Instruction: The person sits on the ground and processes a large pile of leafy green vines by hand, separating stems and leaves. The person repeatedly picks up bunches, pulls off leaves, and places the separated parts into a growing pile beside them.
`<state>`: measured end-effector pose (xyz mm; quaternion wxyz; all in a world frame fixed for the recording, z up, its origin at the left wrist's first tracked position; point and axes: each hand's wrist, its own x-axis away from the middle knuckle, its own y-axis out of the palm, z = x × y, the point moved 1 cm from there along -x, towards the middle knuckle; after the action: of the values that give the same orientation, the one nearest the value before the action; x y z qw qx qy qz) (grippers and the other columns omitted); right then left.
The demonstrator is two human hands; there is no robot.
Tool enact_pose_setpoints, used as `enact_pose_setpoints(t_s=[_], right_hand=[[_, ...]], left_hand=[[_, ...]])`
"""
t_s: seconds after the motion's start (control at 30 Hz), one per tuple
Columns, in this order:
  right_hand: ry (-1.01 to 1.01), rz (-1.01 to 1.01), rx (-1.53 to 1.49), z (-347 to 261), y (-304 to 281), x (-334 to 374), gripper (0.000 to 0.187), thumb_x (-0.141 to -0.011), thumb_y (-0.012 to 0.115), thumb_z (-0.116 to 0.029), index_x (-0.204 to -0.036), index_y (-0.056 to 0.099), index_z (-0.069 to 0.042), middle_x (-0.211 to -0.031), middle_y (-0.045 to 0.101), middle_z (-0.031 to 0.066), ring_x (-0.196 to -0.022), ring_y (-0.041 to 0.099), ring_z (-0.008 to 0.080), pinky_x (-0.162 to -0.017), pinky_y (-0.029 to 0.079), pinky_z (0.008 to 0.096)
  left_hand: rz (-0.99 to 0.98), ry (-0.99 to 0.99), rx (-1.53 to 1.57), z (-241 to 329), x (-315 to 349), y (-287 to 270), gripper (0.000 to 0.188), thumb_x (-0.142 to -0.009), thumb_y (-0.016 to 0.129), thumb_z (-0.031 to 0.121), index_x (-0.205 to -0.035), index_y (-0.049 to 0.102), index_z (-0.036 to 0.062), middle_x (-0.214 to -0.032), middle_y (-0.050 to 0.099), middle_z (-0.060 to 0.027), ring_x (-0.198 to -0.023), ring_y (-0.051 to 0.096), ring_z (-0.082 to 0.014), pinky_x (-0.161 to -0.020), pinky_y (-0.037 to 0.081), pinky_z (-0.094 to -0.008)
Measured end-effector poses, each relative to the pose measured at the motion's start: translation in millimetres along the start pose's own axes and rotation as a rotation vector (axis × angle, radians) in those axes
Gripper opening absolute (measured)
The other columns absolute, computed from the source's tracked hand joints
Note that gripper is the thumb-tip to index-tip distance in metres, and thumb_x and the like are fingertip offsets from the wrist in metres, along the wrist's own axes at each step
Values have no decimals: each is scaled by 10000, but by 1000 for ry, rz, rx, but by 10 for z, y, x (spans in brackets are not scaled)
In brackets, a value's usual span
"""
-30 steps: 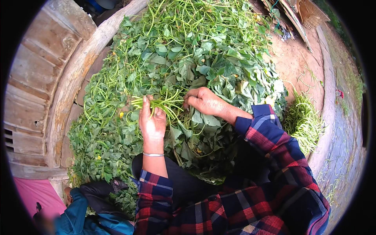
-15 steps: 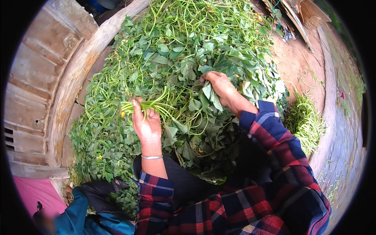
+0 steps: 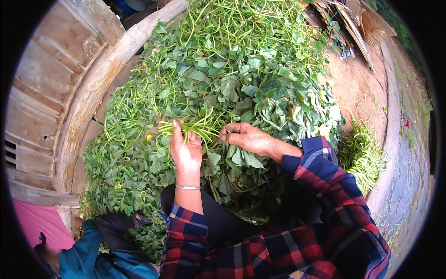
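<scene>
My left hand is closed around a small bunch of pale green leaf stems, palm up, with the stem ends fanning out to the right. Close beside it, my right hand has thumb and forefinger pinched together at the right ends of that bunch. Limp green leaves hang from under the right hand's curled fingers. Both hands are over a broad heap of leafy green vines, which spreads in front of me and to the left. What exactly lies between the right fingertips is too small to tell.
A pile of stripped green stems lies on the bare ground to the right. Wooden planks and a log edge the left side. A co-worker's teal sleeve shows at lower left. A wicker basket stands at upper right.
My right hand has come left and down from the leaves to the stem bunch. My left hand, still holding the bunch, sits slightly further right in the picture.
</scene>
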<state>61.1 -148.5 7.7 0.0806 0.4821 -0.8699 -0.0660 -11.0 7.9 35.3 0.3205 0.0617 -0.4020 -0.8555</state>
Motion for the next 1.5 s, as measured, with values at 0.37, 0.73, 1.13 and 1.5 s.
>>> enact_pose_setpoints(t_s=[0.37,0.73,1.13,1.5], right_hand=[[195,91,346,-163,13,58,205,-755,567,-168,-850,649,-5,-723,608,48,-694,520,127,-679,431,267],[249,305,194,124,-211,12,191,-755,571,-127,-873,642,6,-772,618,40,-733,526,132,-712,422,266],[167,8,-274,120,208,25,257,-804,683,-199,-975,637,-13,-877,632,21,-847,552,103,-795,427,235],[479,53,3,163,110,17,224,-715,621,-178,-851,644,-1,-795,629,52,-725,549,143,-663,446,271]], left_hand=[[-35,69,-101,-107,45,-59,170,-892,582,234,-927,540,74,-885,562,-7,-752,508,-101,-633,411,-244],[80,117,-15,62,-97,-108,339,-924,499,346,-1107,502,59,-708,451,45,-582,380,-49,-550,343,-198],[7,20,5,-124,-1,-47,208,-898,568,264,-917,534,60,-796,508,-4,-627,435,-104,-615,414,-264],[17,126,-245,-275,59,-23,217,-906,554,266,-930,537,51,-820,531,-19,-636,458,-92,-593,411,-243]])
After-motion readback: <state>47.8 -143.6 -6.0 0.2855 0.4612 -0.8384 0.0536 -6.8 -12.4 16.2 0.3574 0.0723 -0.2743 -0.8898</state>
